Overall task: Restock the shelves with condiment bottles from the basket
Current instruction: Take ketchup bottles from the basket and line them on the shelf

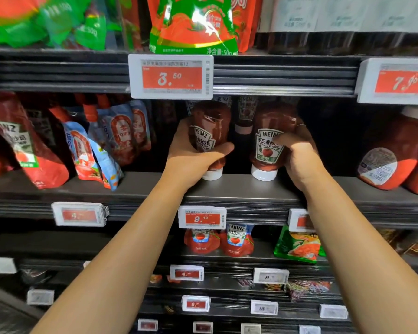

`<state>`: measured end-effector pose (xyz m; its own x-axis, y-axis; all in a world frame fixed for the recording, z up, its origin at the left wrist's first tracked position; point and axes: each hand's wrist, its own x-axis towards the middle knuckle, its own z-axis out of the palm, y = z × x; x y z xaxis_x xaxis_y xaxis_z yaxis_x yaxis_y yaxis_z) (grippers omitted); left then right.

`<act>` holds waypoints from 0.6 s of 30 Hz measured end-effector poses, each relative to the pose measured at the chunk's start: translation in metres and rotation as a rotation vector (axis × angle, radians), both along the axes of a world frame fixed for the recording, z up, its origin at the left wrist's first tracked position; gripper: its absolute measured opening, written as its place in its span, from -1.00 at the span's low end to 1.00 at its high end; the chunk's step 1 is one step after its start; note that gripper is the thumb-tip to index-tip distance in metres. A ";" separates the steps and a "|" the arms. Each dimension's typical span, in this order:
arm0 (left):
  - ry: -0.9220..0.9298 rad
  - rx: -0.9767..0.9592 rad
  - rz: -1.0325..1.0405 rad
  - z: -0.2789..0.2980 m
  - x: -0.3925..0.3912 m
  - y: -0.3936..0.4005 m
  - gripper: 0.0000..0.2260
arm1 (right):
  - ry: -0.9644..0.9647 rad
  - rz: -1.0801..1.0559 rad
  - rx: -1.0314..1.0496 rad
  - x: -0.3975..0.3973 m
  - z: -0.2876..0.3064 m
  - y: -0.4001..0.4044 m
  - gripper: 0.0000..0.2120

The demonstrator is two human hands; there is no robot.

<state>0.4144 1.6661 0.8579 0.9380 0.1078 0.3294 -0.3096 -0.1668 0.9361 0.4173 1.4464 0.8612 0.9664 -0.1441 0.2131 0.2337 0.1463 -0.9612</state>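
Observation:
Two Heinz ketchup squeeze bottles stand cap-down on the dark middle shelf [232, 189]. My left hand [191, 155] grips the left bottle [209, 126] around its lower body, thumb across the front. My right hand [299, 155] grips the right bottle [272, 131] from its right side, fingers curled over the label. Both white caps touch the shelf board. More ketchup bottles stand in the dark behind them. No basket is in view.
Ketchup pouches [94, 145] lean on the shelf to the left, larger red bottles [396, 150] lie to the right. A price tag [170, 77] hangs just above the bottles, another tag [202, 217] below. Lower shelves hold more pouches [237, 242] and packets.

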 end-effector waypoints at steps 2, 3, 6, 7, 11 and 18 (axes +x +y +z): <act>0.018 -0.001 -0.024 -0.005 -0.003 0.002 -0.42 | -0.015 0.005 -0.017 0.000 -0.002 0.000 -0.32; 0.035 0.001 -0.035 -0.007 -0.005 0.004 -0.47 | -0.020 0.001 -0.025 0.000 -0.003 0.000 -0.31; 0.051 -0.046 -0.047 -0.012 -0.007 0.008 -0.49 | -0.037 -0.051 -0.040 -0.002 -0.007 0.000 -0.24; 0.041 -0.071 -0.040 -0.013 -0.006 0.009 -0.47 | -0.048 -0.071 -0.039 -0.002 -0.008 0.000 -0.23; -0.003 -0.073 -0.020 -0.011 -0.006 0.007 -0.39 | -0.051 -0.114 -0.042 -0.002 -0.009 -0.001 -0.26; -0.138 0.136 -0.002 -0.008 -0.005 0.004 -0.03 | -0.080 -0.121 -0.100 -0.003 -0.010 0.002 -0.35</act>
<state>0.4099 1.6697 0.8495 0.8829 0.0521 0.4667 -0.4342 -0.2881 0.8535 0.4141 1.4483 0.8513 0.9225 -0.2323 0.3082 0.3206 0.0166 -0.9471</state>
